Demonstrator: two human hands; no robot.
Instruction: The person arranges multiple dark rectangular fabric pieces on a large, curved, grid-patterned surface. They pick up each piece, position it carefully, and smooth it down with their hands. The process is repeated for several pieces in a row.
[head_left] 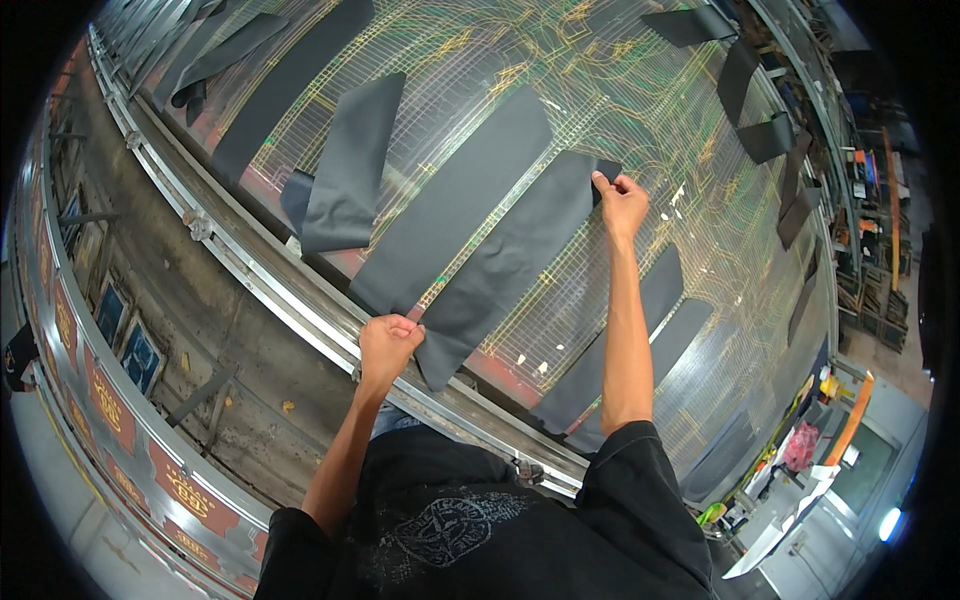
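Both my hands hold a long dark grey cut panel of smooth, fabric-like sheet over the table. My left hand is closed in a pinch at its near end, by the table's front edge. At the far end my right hand pinches a corner, which is folded over. The panel's middle is slightly rippled, and its near tip hangs over the edge. Just left of it, a similar panel lies flat on the table top, which is covered in yellow, green and reddish lines.
A folded panel and a flat panel lie farther left. Two more panels rest right of my right forearm. Curled pieces sit along the far edge. A metal rail with clamps borders the near side; another printed table stands beyond a gap.
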